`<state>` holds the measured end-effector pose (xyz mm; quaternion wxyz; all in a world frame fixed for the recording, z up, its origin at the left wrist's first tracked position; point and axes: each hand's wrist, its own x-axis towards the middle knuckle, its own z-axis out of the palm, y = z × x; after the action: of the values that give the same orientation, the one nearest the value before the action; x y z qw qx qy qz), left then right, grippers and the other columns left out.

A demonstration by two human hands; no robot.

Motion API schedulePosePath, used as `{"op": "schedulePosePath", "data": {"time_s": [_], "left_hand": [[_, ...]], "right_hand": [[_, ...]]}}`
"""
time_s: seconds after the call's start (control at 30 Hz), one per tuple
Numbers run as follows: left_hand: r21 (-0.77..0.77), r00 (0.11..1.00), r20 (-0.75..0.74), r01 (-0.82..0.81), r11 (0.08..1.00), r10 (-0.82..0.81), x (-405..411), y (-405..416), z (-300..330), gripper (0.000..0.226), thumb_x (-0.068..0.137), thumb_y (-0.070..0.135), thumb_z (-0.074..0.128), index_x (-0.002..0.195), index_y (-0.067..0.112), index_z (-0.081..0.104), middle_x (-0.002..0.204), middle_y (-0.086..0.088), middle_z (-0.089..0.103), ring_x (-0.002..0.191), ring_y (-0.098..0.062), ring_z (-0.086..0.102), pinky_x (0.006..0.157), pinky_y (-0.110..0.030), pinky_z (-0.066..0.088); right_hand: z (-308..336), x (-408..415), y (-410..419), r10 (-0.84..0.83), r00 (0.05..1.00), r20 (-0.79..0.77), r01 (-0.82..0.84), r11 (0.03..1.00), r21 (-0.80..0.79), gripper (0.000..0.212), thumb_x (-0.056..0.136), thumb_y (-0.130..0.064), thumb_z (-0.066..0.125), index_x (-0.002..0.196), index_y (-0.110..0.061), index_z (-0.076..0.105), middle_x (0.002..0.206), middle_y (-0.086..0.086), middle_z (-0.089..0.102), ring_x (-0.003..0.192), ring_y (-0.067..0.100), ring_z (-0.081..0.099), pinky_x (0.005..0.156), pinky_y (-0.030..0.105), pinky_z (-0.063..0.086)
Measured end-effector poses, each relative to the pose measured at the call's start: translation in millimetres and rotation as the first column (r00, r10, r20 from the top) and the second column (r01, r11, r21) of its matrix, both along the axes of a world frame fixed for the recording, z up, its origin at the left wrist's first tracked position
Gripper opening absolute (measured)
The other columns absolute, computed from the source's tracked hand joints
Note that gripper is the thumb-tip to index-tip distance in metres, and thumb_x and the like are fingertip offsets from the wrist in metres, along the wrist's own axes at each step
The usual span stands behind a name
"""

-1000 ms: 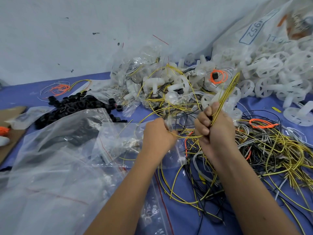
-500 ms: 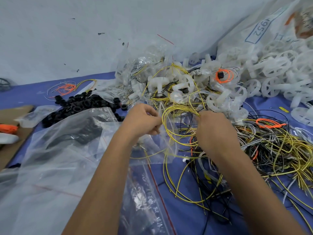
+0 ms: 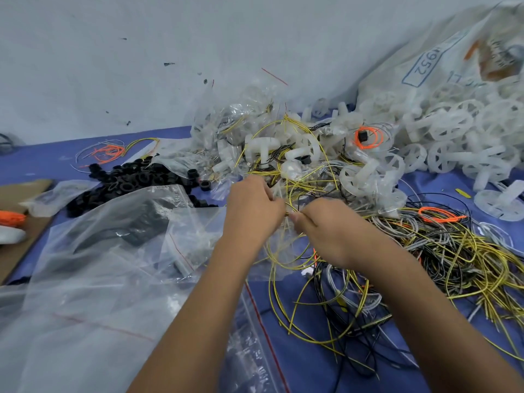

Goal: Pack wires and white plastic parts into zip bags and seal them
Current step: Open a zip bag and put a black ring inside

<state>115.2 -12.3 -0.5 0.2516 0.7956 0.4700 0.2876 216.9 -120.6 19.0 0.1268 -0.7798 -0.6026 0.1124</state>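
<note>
My left hand (image 3: 252, 211) and my right hand (image 3: 326, 231) meet at the middle of the blue table, both pinching a looped bundle of yellow wires (image 3: 306, 180). The loop arcs up over the packed bags behind it. A clear zip bag (image 3: 198, 236) with a red seal line lies just left of my left hand. A tangle of yellow, black and grey wires (image 3: 442, 251) spreads to the right. White plastic wheel parts (image 3: 453, 137) are heaped at the back right.
Black rings (image 3: 133, 180) are piled at the left. Large clear bags (image 3: 85, 279) cover the front left. Filled zip bags (image 3: 255, 137) are stacked against the wall. A printed sack (image 3: 439, 61) leans at the back right. Brown cardboard (image 3: 17, 222) lies at the left edge.
My right hand came down from holding the yellow bundle upright. Both hands moved together and coiled the wires into a loop between them.
</note>
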Motion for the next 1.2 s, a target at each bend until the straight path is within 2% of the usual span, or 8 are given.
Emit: {"op": "schedulePosePath", "data": {"time_s": [0.07, 0.17, 0.4, 0.5, 0.63, 0.83, 0.97, 1.2], "left_hand": [[0.003, 1.0, 0.016, 0.014, 1.0, -0.014, -2, 1, 1, 0.004, 0.079, 0.012, 0.06, 0.079, 0.013, 0.064, 0.071, -0.006, 0.07, 0.071, -0.025, 0.071, 0.072, -0.041, 0.058], [-0.022, 0.995, 0.044, 0.086, 0.996, -0.085, -2, 2, 4, 0.004, 0.078, 0.009, 0.062, 0.078, 0.012, 0.064, 0.067, -0.006, 0.071, 0.068, -0.025, 0.071, 0.071, -0.042, 0.06], [-0.172, 0.97, 0.144, 0.218, 0.961, -0.195, -6, 4, 10, 0.006, 0.08, 0.003, 0.061, 0.08, 0.007, 0.064, 0.055, -0.004, 0.069, 0.043, -0.014, 0.065, 0.043, -0.02, 0.045], [-0.173, 0.977, 0.173, 0.157, 0.972, -0.127, -7, 6, 5, 0.006, 0.083, 0.001, 0.058, 0.08, 0.004, 0.063, 0.056, -0.007, 0.069, 0.042, -0.015, 0.065, 0.04, -0.019, 0.043], [-0.162, 0.979, 0.183, 0.12, 0.979, -0.09, -9, 8, 2, 0.006, 0.084, 0.004, 0.058, 0.083, 0.001, 0.063, 0.061, -0.011, 0.07, 0.044, -0.015, 0.067, 0.042, -0.023, 0.049], [-0.143, 0.981, 0.185, 0.077, 0.987, -0.05, -12, 9, 4, 0.005, 0.083, 0.003, 0.06, 0.082, 0.0, 0.064, 0.06, -0.01, 0.069, 0.042, -0.013, 0.067, 0.043, -0.024, 0.052], [-0.139, 0.984, 0.168, 0.089, 0.986, -0.065, -15, 11, 11, 0.008, 0.079, 0.0, 0.059, 0.074, 0.004, 0.065, 0.057, -0.008, 0.068, 0.043, -0.016, 0.066, 0.044, -0.023, 0.045], [-0.266, 0.95, 0.226, 0.273, 0.924, -0.216, -28, 16, 22, 0.015, 0.086, -0.004, 0.06, 0.073, 0.002, 0.066, 0.056, -0.015, 0.066, 0.043, -0.018, 0.055, 0.041, -0.022, 0.04]], "right_hand": [[0, -3, 4, 0.016, 0.998, -0.062, -0.016, 1.0, 0.004, 0.047, 0.109, -0.037, 0.037, 0.085, -0.005, 0.062, 0.067, 0.008, 0.054, 0.067, 0.031, 0.055, 0.062, 0.038, 0.044], [-3, -3, 14, -0.015, 1.0, -0.003, 0.015, 0.999, -0.038, 0.04, 0.107, -0.031, 0.043, 0.072, -0.012, 0.05, 0.065, 0.004, 0.047, 0.058, 0.018, 0.045, 0.049, 0.03, 0.031], [-17, 3, 26, -0.198, 0.974, 0.109, 0.19, 0.979, 0.074, 0.04, 0.101, -0.023, 0.053, 0.067, -0.02, 0.032, 0.068, 0.001, 0.039, 0.068, 0.028, 0.046, 0.063, 0.036, 0.038], [-18, -3, 21, -0.079, 0.996, 0.05, 0.068, 0.979, 0.192, 0.037, 0.105, -0.032, 0.047, 0.072, -0.018, 0.041, 0.07, 0.003, 0.045, 0.068, 0.03, 0.046, 0.06, 0.036, 0.034], [-22, -7, 9, -0.004, 0.996, -0.09, 0.037, 0.931, 0.363, 0.02, 0.106, -0.028, 0.049, 0.108, -0.01, 0.058, 0.08, 0.007, 0.061, 0.068, 0.025, 0.055, 0.062, 0.044, 0.045], [-21, -14, 3, -0.008, 1.0, 0.009, 0.003, 0.888, 0.461, 0.026, 0.106, -0.029, 0.048, 0.103, -0.009, 0.063, 0.074, 0.008, 0.062, 0.065, 0.028, 0.054, 0.063, 0.046, 0.045], [-20, -22, 10, 0.034, 0.993, 0.114, -0.079, 0.907, 0.414, 0.023, 0.106, -0.025, 0.045, 0.106, -0.015, 0.066, 0.087, 0.008, 0.065, 0.08, 0.032, 0.057, 0.074, 0.044, 0.047], [-12, -16, 24, 0.166, 0.971, 0.171, -0.203, 0.953, 0.225, 0.026, 0.103, -0.018, 0.046, 0.096, -0.015, 0.071, 0.071, 0.008, 0.053, 0.072, 0.028, 0.041, 0.064, 0.038, 0.039]]}}
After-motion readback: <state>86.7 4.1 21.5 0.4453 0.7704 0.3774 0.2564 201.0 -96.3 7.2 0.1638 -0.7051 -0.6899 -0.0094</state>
